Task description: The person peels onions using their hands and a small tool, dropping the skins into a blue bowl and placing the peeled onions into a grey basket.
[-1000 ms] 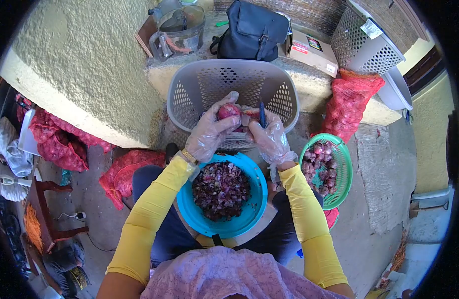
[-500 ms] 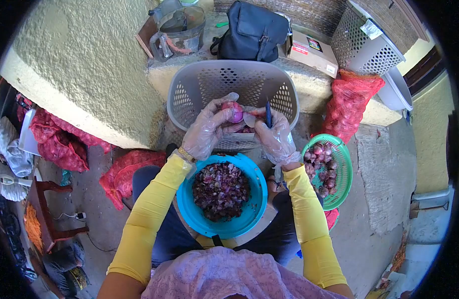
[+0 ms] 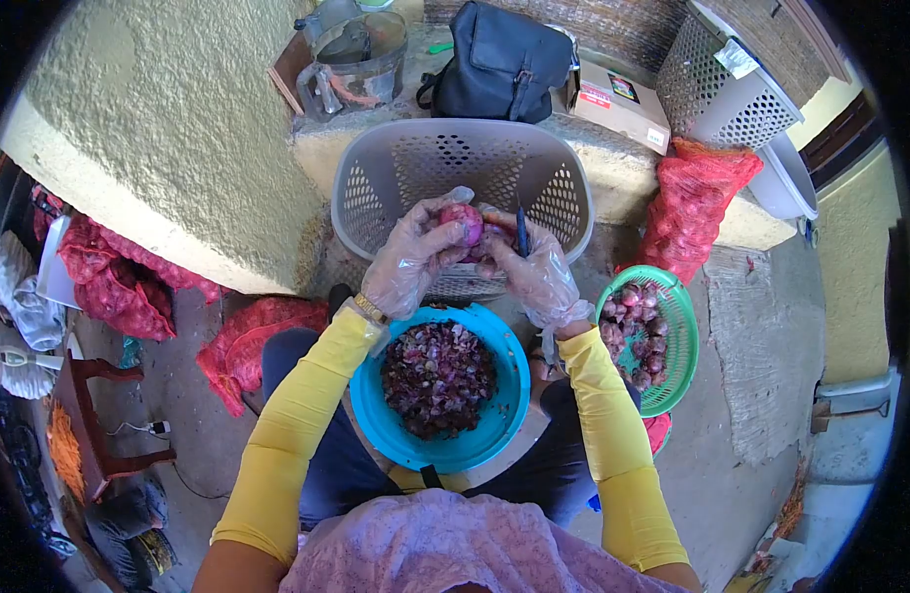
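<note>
A purple-red onion (image 3: 462, 223) is held in my left hand (image 3: 411, 259), which wears a clear plastic glove. My right hand (image 3: 540, 274), gloved the same way, is closed on a knife with a dark blue handle (image 3: 522, 233); its fingertips are close to the onion's right side. Both hands are over the near part of a grey perforated basket (image 3: 455, 133). Below them, between my legs, a blue basin (image 3: 514, 395) holds a heap of onion skins and scraps (image 3: 438, 381). To the right, a green basket (image 3: 684, 341) contains onions (image 3: 638, 326).
Red mesh sacks of onions stand at the right (image 3: 694, 203) and lie on the left (image 3: 119, 282). A black bag (image 3: 504, 61), a cardboard box (image 3: 618, 104) and a clear pitcher (image 3: 359, 64) rest on the ledge behind. A wooden furniture piece (image 3: 94, 425) is at lower left.
My right hand has moved slightly left, bringing the knife and fingertips closer to the onion. The left hand has barely shifted, still holding the onion.
</note>
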{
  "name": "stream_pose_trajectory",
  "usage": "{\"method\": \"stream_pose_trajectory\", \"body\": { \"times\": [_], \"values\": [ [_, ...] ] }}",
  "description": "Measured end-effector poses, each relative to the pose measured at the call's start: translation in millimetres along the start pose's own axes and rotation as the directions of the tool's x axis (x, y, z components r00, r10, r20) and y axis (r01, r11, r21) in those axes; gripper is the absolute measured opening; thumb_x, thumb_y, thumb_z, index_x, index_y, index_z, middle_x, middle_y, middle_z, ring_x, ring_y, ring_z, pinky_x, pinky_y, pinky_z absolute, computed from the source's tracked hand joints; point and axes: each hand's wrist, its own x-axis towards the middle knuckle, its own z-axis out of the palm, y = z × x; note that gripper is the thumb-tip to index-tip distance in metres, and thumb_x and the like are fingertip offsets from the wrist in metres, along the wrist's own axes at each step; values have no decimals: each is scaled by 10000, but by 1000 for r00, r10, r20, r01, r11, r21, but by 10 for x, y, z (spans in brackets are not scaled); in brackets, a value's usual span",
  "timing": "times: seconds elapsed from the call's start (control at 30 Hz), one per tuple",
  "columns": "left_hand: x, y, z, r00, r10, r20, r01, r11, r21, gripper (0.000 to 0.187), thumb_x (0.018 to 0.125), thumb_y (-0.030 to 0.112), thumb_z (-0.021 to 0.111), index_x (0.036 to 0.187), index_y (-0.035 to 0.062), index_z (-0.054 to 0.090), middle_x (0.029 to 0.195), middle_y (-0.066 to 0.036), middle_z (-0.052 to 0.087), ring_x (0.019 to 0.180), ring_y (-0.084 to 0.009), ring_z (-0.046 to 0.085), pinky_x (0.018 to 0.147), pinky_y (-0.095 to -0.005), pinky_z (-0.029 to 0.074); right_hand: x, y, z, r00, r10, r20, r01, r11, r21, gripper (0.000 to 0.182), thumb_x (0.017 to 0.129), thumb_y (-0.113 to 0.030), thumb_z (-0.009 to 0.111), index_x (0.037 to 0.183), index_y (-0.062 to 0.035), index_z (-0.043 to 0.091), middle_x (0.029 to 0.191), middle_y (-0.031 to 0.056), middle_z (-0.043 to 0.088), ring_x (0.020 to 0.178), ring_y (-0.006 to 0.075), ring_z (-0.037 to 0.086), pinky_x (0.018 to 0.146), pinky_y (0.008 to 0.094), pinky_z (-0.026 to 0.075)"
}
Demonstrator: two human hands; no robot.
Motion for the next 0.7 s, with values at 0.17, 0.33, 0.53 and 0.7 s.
{"method": "stream_pose_trajectory", "body": {
  "times": [0.17, 0.33, 0.53, 0.7],
  "values": [
    [-19, -15, 20, 1000, 13, -24, -12, 999, 40, 398, 947, 32, 713, 1310, 9, 551, 1414, -130, 575, 1182, -213, 642, 980, -359, 580, -74, -131, 46, 999, 52, 12, -49, 980, -192, 381, 962, -74, 605, 1333, 11, 614, 901, 35, 734, 586, 48, 546, 505, 212, 396],
    [-54, -10, 69, 999, 44, 31, -47, 994, 94, 441, 912, 30, 750, 1303, -22, 552, 1294, -146, 646, 1092, -208, 681, 953, -346, 583, -60, -48, 75, 997, 65, -39, -69, 990, -125, 326, 939, -27, 600, 1258, 28, 627, 953, 64, 716, 692, 92, 595, 616, 239, 489],
    [-55, -12, 67, 1000, 16, -14, -14, 985, 170, 533, 914, 66, 748, 1397, -13, 537, 1358, -150, 618, 1158, -217, 666, 964, -372, 605, 43, 268, 1, 997, -18, -77, 14, 998, -62, 284, 939, -20, 608, 1217, 26, 650, 938, 66, 713, 731, 94, 640, 624, 240, 510],
    [-26, 26, 74, 999, 31, 33, -32, 998, 57, 444, 989, 154, 690, 1362, -33, 538, 1424, -132, 564, 1189, -213, 644, 981, -383, 589, -24, 17, -6, 998, 30, -57, -38, 990, -134, 304, 959, -73, 620, 1253, -9, 661, 883, 41, 725, 634, 45, 588, 529, 209, 435]
  ]
}}
